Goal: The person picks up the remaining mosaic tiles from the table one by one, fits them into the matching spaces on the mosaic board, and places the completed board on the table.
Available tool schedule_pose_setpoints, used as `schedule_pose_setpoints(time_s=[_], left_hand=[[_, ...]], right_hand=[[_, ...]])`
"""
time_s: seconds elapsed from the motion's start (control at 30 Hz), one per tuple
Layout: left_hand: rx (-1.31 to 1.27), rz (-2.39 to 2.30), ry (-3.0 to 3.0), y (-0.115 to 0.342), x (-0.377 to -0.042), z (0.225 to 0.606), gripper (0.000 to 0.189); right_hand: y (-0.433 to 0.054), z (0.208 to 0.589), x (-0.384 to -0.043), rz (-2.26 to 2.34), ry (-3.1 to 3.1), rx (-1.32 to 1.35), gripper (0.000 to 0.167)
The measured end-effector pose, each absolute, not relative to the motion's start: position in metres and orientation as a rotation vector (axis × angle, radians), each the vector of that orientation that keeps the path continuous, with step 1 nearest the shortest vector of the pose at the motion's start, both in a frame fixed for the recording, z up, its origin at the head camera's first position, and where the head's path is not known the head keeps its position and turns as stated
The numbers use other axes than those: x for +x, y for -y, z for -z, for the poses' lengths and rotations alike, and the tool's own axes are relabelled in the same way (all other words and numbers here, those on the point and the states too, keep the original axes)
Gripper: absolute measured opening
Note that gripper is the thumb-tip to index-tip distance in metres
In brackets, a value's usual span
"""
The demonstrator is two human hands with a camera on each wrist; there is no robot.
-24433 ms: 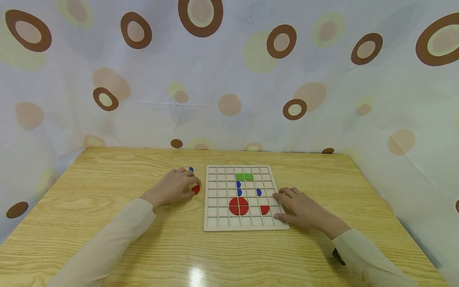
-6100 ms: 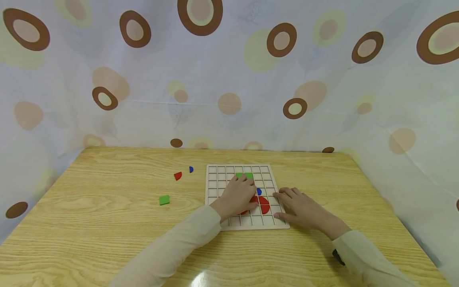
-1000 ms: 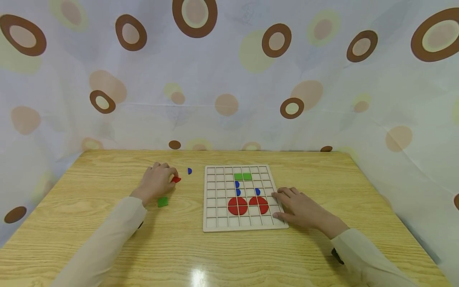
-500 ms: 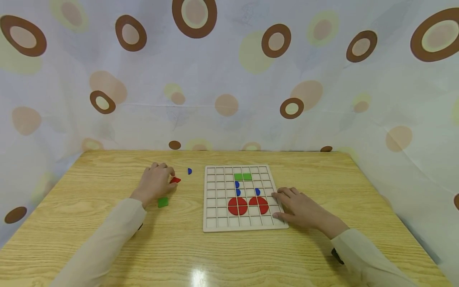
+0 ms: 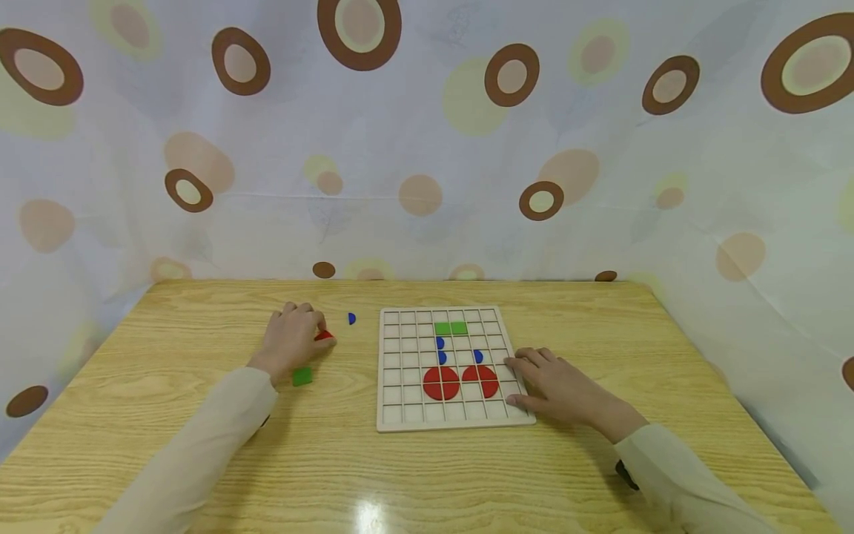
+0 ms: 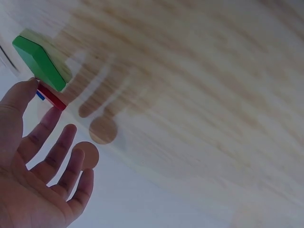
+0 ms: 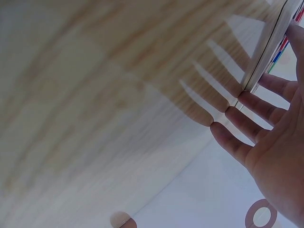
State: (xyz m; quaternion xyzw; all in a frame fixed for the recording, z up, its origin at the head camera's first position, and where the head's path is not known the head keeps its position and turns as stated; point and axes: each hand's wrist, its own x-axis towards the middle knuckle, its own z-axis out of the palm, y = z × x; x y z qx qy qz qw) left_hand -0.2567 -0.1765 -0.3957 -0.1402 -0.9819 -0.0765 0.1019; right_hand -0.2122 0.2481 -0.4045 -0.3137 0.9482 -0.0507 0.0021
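Observation:
My left hand [image 5: 290, 337] pinches a red quarter-circle tile [image 5: 323, 336] between thumb and index finger, low over the table left of the board. In the left wrist view the thumb and index fingertip sit at either end of the red tile [image 6: 51, 97]. Just nearer me lies a green square tile [image 5: 302, 376], and a blue half-circle tile [image 5: 351, 318] lies beyond the fingers. My right hand [image 5: 557, 386] rests with extended fingers on the right edge of a pale gridded board [image 5: 457, 426]; in the right wrist view the fingertips touch its side [image 7: 256, 71].
On the board stand two green squares [image 5: 451, 328], several small blue half-circles [image 5: 478, 357], a full red circle [image 5: 442, 383] and a red circle [image 5: 489, 382] lacking its lower left quarter. A patterned curtain [image 5: 420, 148] hangs behind the wooden table [image 5: 333, 475].
Since the oldest frame, red quarters were added to the board's right circle. My left hand moved from the board to the red tile at left, which turned slightly within its fingers. My right hand stayed.

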Motion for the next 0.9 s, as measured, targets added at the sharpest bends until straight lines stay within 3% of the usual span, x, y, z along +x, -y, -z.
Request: schedule_pose_setpoints(time_s=[0.9], left_hand=[[-0.559, 0.252, 2.848, 0.1738, -0.2571, 0.3956, 0.026]], right_hand=[[-0.2481, 0.4050, -0.2130, 0.160, -2.970, -0.983, 0.061]])
